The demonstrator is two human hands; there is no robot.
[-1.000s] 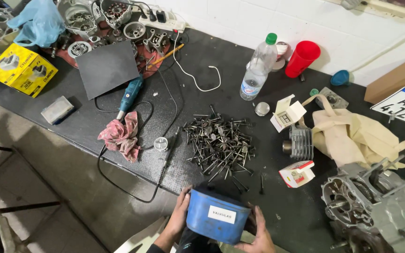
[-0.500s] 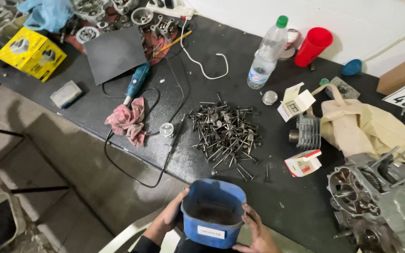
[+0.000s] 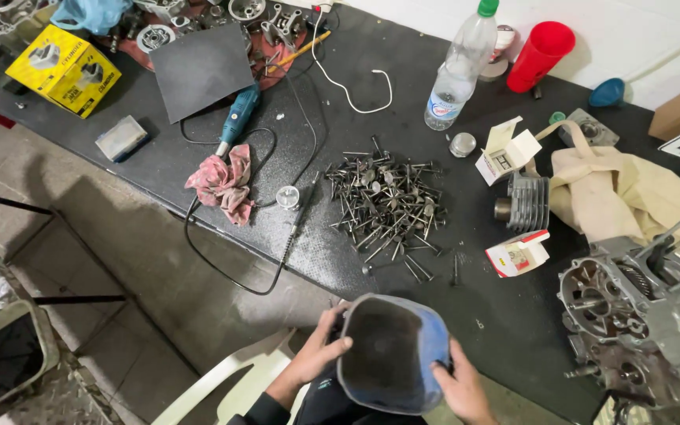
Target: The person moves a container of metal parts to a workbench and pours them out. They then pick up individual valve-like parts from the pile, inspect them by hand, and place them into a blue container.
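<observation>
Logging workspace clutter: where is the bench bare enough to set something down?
Bare black benchtop lies between the pile of metal valves, the small red-and-white carton and the grey engine casing. The far-left end around the yellow cardboard box is crowded.

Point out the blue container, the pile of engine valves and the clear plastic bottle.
blue container (image 3: 391,364), head view, dark inside.
pile of engine valves (image 3: 386,205), head view, middle of the heap.
clear plastic bottle (image 3: 458,75), head view, mid body.
</observation>
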